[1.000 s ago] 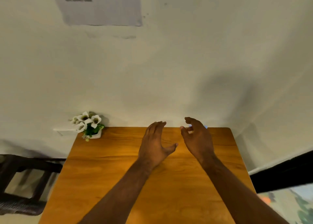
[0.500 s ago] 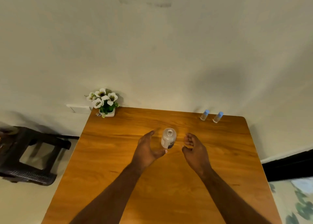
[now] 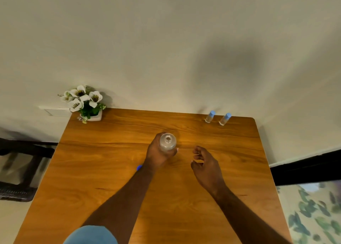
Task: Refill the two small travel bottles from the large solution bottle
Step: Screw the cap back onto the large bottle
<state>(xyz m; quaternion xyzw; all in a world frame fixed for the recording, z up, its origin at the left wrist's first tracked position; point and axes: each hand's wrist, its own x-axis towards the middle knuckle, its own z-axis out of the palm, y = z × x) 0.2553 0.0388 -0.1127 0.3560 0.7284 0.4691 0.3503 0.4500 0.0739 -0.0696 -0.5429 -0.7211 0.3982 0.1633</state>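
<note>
Left hand [image 3: 158, 155] wrapped around large solution bottle [image 3: 167, 142], uncapped, upright at table [image 3: 110, 169] centre. Right hand [image 3: 206, 167] loosely curled, holding nothing. Two travel bottles [image 3: 210, 116] [image 3: 225, 118] capped, far right corner.

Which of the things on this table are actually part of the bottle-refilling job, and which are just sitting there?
Part of the job:
- large solution bottle, uncapped, gripped by the left hand
- two small travel bottles with blue caps, at the table's far edge
- right hand, open and empty

Just lying about:
- white potted flowers at the far left corner
- dark chair beside the wooden table
</note>
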